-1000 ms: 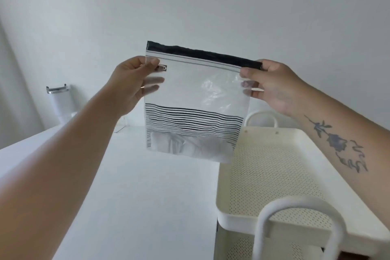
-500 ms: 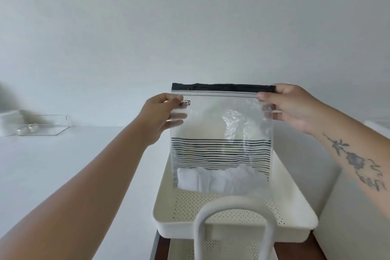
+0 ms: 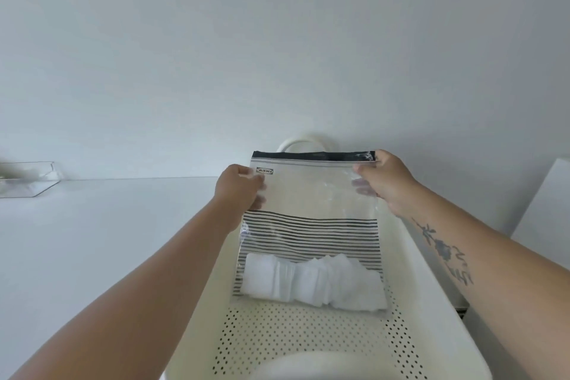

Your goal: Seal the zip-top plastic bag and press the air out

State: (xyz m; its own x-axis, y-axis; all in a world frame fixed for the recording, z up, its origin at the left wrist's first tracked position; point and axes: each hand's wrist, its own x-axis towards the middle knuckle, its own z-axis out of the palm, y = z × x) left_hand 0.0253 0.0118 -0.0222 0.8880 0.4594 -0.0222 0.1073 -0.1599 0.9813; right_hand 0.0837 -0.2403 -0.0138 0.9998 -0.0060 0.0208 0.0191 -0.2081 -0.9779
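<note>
A white bench point(image 3: 101, 241) fills the left of the scene, and to its right stands a cream perforated tray point(image 3: 296, 336) with a looped handle point(image 3: 303, 142) at its far end. The zip-top plastic bag point(image 3: 311, 194) hangs upright over this tray, its lower edge near or on the tray floor; which of the two cannot be told. The bag's long axis runs from far to near, while the black seal strip point(image 3: 311, 155) along its top runs left to right, straight between the hands. The left hand point(image 3: 239, 191) pinches the bag at its left edge just below the strip, and the right hand point(image 3: 384, 182) pinches the right top corner, so the right sits slightly higher and closer to the strip. Both are closed on the bag. Sealing will likely mean running fingers along that strip. White folded material point(image 3: 311, 282) lies in the bag's bottom, below a band of black stripes point(image 3: 308, 236). A small boxed label point(image 3: 264, 171) near the left hand reads mirrored, seemingly "IKEA".
</note>
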